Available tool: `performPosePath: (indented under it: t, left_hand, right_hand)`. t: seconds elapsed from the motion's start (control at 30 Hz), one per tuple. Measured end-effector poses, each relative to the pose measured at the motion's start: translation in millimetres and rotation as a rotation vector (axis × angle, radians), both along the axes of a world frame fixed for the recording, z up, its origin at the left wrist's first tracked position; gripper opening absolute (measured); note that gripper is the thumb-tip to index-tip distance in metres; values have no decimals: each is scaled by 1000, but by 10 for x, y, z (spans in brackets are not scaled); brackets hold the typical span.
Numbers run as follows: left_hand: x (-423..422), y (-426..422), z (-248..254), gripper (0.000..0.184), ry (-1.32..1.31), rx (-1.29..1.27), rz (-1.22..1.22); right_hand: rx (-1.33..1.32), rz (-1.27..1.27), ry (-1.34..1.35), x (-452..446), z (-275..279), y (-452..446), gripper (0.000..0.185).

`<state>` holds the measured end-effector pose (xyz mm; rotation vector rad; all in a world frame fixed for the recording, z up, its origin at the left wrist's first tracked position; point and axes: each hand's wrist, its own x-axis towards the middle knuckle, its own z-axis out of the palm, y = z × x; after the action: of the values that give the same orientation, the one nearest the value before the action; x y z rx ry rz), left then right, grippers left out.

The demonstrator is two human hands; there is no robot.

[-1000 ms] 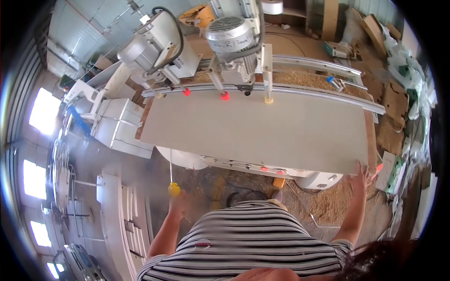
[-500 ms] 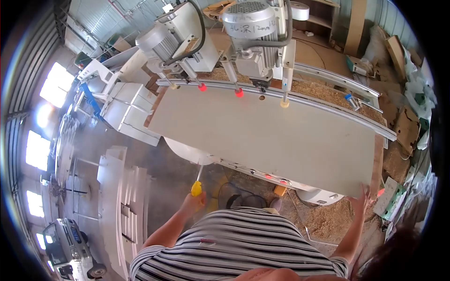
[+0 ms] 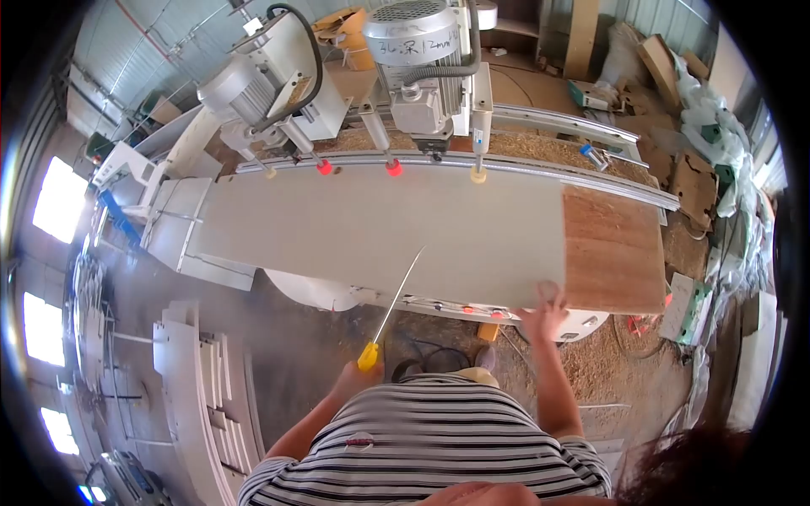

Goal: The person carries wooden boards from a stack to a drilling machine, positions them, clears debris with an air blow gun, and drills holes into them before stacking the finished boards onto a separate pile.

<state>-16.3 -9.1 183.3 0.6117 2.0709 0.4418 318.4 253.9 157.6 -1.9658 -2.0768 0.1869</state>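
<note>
While L hand (image 3: 356,380) clamps yel. handle (image 3: 368,357), lower ctr | R hand (image 3: 547,317) at panel (image 3: 380,219) edge, ctr-right; pinch unclear | step: prob. panel positioning | next: needs steady R hand

Panel (image 3: 380,223): smooth, matt. Tool handle (image 3: 368,357): plastic-looking; shaft (image 3: 400,291): shiny metal. Tabletop (image 3: 612,253): wood-grained. Shirt (image 3: 439,422): cloth.

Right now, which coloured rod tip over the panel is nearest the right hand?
The yellowish tip at the row's right end, closest to the right hand. The other yellowish tip stands at the left end, with two red tips between them.
</note>
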Motion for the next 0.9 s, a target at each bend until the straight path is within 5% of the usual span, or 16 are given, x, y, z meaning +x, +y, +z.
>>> performPosePath:
  t: [0.23, 0.27, 0.4, 0.63, 0.8, 0.83, 0.9]
  left_hand:
    - [-346, -384, 298, 38, -75, 36, 57]
    - [-563, -571, -58, 18, -9, -95, 57]
    - [-872, -975, -83, 17, -139, 166, 146]
    - [-1259, -1325, -419, 12, -160, 222, 40]
    - [-1080, -1139, 48, 15, 24, 240, 225]
    - [-1322, -1237, -258, 16, -120, 253, 31]
    - [-1080, -1003, 330, 17, -88, 199, 44]
  right_hand:
    - [-109, 90, 62, -1524, 148, -348, 78]
    - [-120, 89, 60, -1697, 116, -389, 79]
    - [-167, 93, 53, -2111, 92, -499, 81]
    - [-135, 96, 59, -2234, 113, -578, 81]
    - [-173, 82, -7, -2284, 201, -592, 83]
    - [-195, 83, -33, -2292, 239, -590, 83]
    - [-201, 82, -54, -2298, 249, -592, 84]
